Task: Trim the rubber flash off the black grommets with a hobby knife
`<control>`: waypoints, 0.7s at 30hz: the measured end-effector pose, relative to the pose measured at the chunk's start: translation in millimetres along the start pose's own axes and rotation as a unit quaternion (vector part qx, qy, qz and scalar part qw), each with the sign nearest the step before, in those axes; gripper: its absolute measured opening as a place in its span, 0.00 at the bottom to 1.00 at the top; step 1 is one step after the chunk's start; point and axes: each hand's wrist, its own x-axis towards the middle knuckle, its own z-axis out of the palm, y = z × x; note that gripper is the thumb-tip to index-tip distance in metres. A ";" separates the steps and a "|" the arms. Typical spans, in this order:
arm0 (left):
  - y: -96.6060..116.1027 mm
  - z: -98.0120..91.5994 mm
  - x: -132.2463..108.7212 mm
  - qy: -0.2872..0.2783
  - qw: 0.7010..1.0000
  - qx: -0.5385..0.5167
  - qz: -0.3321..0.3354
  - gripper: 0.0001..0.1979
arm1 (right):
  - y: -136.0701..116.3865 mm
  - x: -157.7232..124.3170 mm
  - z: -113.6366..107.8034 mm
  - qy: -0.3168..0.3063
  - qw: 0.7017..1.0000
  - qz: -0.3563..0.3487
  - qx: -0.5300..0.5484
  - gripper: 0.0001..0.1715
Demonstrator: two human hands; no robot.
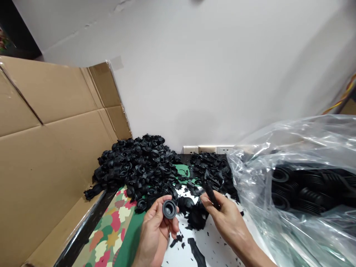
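My left hand point(157, 226) is closed round a black rubber bellows boot point(169, 210), its round open end facing me. To the right, my right hand point(222, 213) grips a slim black stick-like piece point(211, 195) between thumb and fingers; its exact kind I cannot make out. Between and beyond the hands lie crumpled black rubber scraps point(197, 218). A large heap of black ribbed rubber boots point(141, 159) rises behind my left hand. On the white sheet point(178, 256) below, a long black strip point(196, 252) lies among small crumbs.
A tall cardboard sheet point(55, 148) stands at the left. On the right, a clear plastic bag point(258, 167) holds more black ribbed boots point(314, 189). A second pile of black scraps point(213, 168) lies by the wall under the power sockets point(190, 150). A patterned covering point(111, 230) lies front left.
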 end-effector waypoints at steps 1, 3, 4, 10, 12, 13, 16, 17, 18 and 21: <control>0.4 0.5 -0.4 0.001 1.000 0.001 -0.003 0.17 | -0.3 -0.7 0.8 -0.005 1.000 -0.002 0.007 0.16; 1.3 1.6 -1.1 0.004 1.000 0.003 -0.008 0.17 | -0.9 -2.2 2.5 -0.019 1.000 -0.003 0.016 0.15; 1.7 2.1 -1.4 0.006 1.000 0.004 -0.010 0.17 | -1.1 -2.8 3.4 -0.025 1.000 -0.002 0.017 0.15; 2.0 3.9 -3.1 0.013 1.000 0.002 -0.021 0.18 | -3.9 -4.5 6.5 -0.042 0.999 0.010 0.005 0.15; 1.5 3.7 -3.7 0.011 1.000 0.001 -0.021 0.18 | -5.9 -5.1 6.6 -0.045 0.999 0.010 0.005 0.15; 1.2 3.5 -3.8 0.009 1.000 0.002 -0.021 0.18 | -6.9 -5.5 6.6 -0.046 0.999 0.008 0.006 0.15; 0.4 2.8 -3.6 0.000 1.000 0.006 -0.021 0.17 | -9.0 -7.5 7.0 -0.053 0.999 0.008 0.011 0.13; 0.3 2.7 -3.3 -0.001 1.000 0.007 -0.023 0.17 | -9.3 -8.3 7.4 -0.058 0.998 0.010 0.015 0.13; 0.1 2.7 -2.9 -0.001 1.000 0.009 -0.023 0.17 | -9.4 -9.2 7.9 -0.065 0.998 0.012 0.018 0.13; -0.3 2.9 -2.0 -0.002 1.000 0.016 -0.023 0.18 | -9.4 -11.9 9.9 -0.086 0.996 0.016 0.023 0.14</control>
